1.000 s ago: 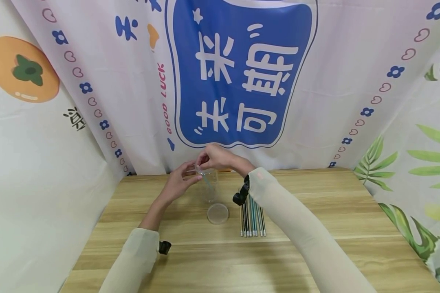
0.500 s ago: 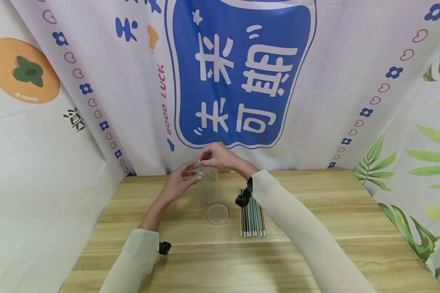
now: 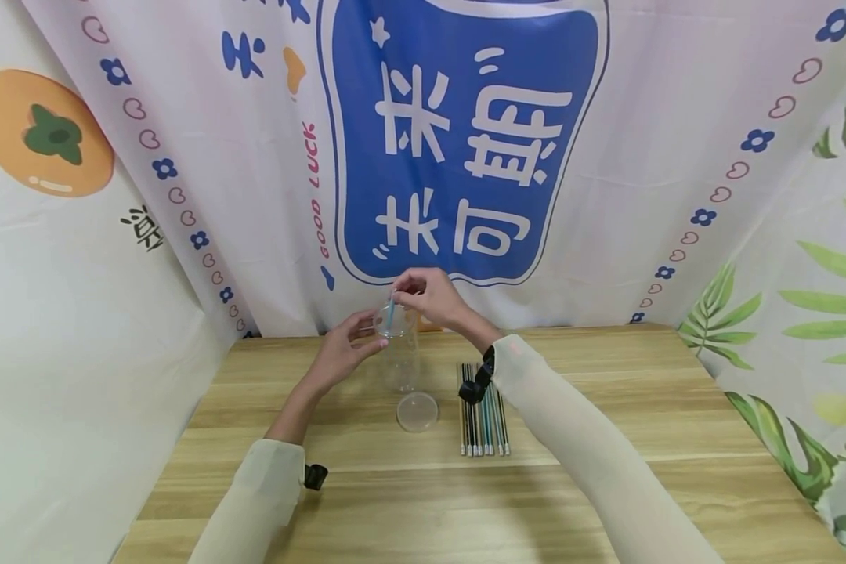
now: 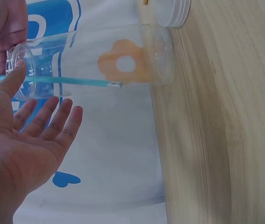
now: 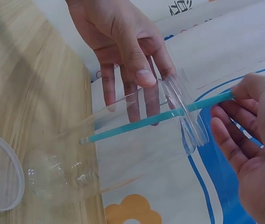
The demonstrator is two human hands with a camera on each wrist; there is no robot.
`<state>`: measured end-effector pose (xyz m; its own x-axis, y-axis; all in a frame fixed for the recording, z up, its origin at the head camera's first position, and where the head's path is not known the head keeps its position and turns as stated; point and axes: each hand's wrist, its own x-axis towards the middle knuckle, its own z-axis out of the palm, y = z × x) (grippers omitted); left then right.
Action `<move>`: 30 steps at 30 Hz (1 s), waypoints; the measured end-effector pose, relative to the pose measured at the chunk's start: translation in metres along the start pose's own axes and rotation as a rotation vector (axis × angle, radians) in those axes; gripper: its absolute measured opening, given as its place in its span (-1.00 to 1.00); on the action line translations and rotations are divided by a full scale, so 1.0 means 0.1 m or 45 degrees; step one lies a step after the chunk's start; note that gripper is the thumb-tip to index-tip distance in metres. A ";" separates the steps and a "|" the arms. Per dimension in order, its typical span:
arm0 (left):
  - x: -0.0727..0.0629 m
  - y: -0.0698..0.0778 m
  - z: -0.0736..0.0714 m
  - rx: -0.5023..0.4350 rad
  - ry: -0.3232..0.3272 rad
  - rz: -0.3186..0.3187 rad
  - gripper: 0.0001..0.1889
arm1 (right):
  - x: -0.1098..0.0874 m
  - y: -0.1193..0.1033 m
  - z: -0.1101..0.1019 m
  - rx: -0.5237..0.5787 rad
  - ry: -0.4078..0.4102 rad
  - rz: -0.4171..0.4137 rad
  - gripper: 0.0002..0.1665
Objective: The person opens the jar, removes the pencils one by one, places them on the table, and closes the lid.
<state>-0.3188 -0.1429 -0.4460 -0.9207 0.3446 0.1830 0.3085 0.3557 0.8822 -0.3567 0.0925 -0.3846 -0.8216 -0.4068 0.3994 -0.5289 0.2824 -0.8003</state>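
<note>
A clear jar (image 3: 405,362) stands upright near the table's back edge. My left hand (image 3: 341,354) holds it by the neck, thumb on one side and fingers on the other. Above the mouth, my right hand (image 3: 430,298) pinches the upper end of a teal pencil (image 5: 137,124). Most of the pencil slants down inside the jar, its eraser end (image 4: 116,84) lowest and well above the jar's bottom. The fingertips of the right hand are just outside the rim.
A round clear lid (image 3: 417,412) lies in front of the jar. To its right, several black, teal and tan pencils (image 3: 487,427) lie side by side on the wooden table (image 3: 366,501). A printed curtain (image 3: 592,258) hangs right behind the table.
My right hand has risen slightly and moved a little to the right, drawing the teal pencil upward in the jar. The left hand and the jar have stayed in place.
</note>
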 end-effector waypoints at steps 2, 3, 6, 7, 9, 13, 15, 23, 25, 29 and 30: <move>0.00 -0.01 0.00 0.000 0.001 0.005 -0.26 | -0.01 0.00 -0.01 0.054 0.038 0.012 -0.85; 0.00 -0.01 0.00 -0.001 0.001 0.006 -0.25 | -0.02 0.00 -0.02 0.090 0.058 0.021 -0.84; 0.01 -0.01 0.00 0.000 0.001 0.003 -0.24 | -0.05 -0.02 -0.04 0.217 0.127 0.050 -0.83; 0.01 -0.02 0.00 -0.002 0.002 0.003 -0.23 | -0.05 -0.02 -0.04 0.251 0.150 0.059 -0.83; 0.01 -0.02 0.00 -0.003 0.001 0.003 -0.23 | -0.07 -0.03 -0.06 0.312 0.198 0.070 -0.84; 0.01 -0.03 0.00 0.001 0.012 0.010 -0.23 | -0.10 -0.05 -0.08 0.428 0.271 0.075 -0.78; 0.01 -0.03 0.01 0.008 0.016 0.009 -0.23 | -0.11 -0.07 -0.09 0.482 0.301 0.068 -0.76; 0.02 -0.03 0.03 -0.012 0.031 -0.003 -0.22 | -0.16 -0.17 -0.17 0.676 0.436 0.062 -0.81; 0.01 -0.04 0.04 -0.019 0.032 -0.008 -0.23 | -0.18 -0.18 -0.19 0.724 0.461 0.066 -0.78; 0.01 -0.03 0.05 -0.020 0.037 -0.013 -0.24 | -0.21 -0.21 -0.25 0.840 0.513 0.066 -0.70; 0.01 -0.03 0.05 -0.023 0.039 -0.011 -0.24 | -0.21 -0.22 -0.26 0.863 0.527 0.065 -0.68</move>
<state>-0.3194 -0.1395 -0.4502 -0.9302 0.3150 0.1881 0.2964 0.3430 0.8913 -0.3329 0.1175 -0.3635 -0.9240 -0.0143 0.3822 -0.3531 -0.3520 -0.8668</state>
